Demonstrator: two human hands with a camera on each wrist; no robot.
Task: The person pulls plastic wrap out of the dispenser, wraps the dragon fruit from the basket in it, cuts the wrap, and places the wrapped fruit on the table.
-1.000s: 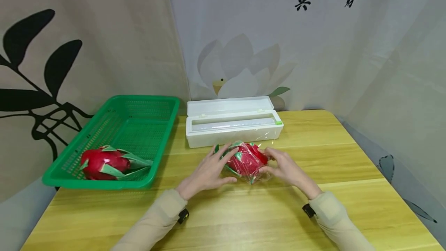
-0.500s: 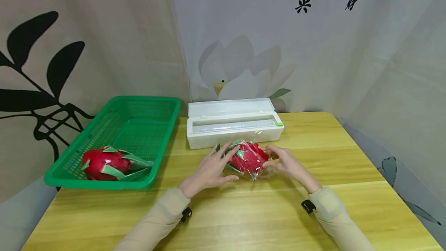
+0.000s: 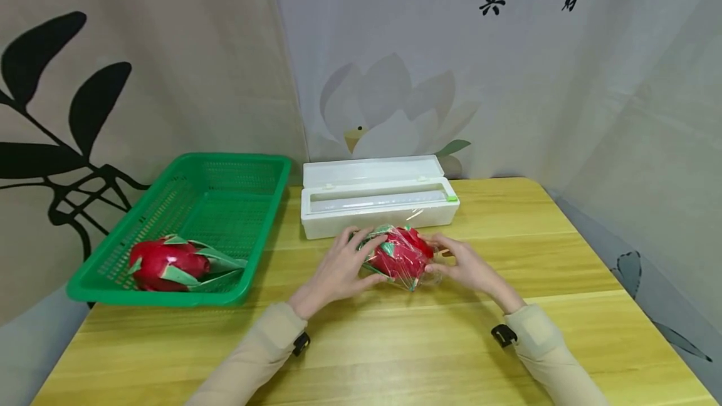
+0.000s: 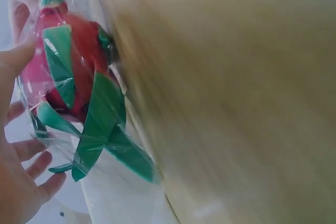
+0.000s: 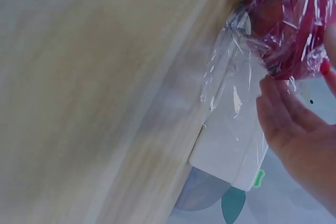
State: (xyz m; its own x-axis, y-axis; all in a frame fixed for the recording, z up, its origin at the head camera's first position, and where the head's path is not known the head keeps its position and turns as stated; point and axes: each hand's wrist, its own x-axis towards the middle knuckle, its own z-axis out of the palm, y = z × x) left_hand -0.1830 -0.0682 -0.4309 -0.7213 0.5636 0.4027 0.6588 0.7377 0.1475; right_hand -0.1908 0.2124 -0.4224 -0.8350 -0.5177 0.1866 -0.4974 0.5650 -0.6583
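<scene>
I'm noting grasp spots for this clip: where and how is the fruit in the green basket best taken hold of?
Probably around its rounded red body, from above: the fruit lies on its side near the front of the basket, under the open top, while its thin-looking leaves point right and would likely bend.

Your left arm (image 3: 254, 353), pale-sleeved to the wrist, slanted up from the bottom edge toward the middle of the head view, and your right arm (image 3: 553, 356) mirrored it from the lower right. Your left hand (image 3: 341, 273) was just left of centre, its back upward, fingers bent and spread, thumb apart below them and aimed right. Your right hand (image 3: 467, 266) faced it right of centre, fingers curved, thumb under the forefinger, both tips pointing left.
</scene>
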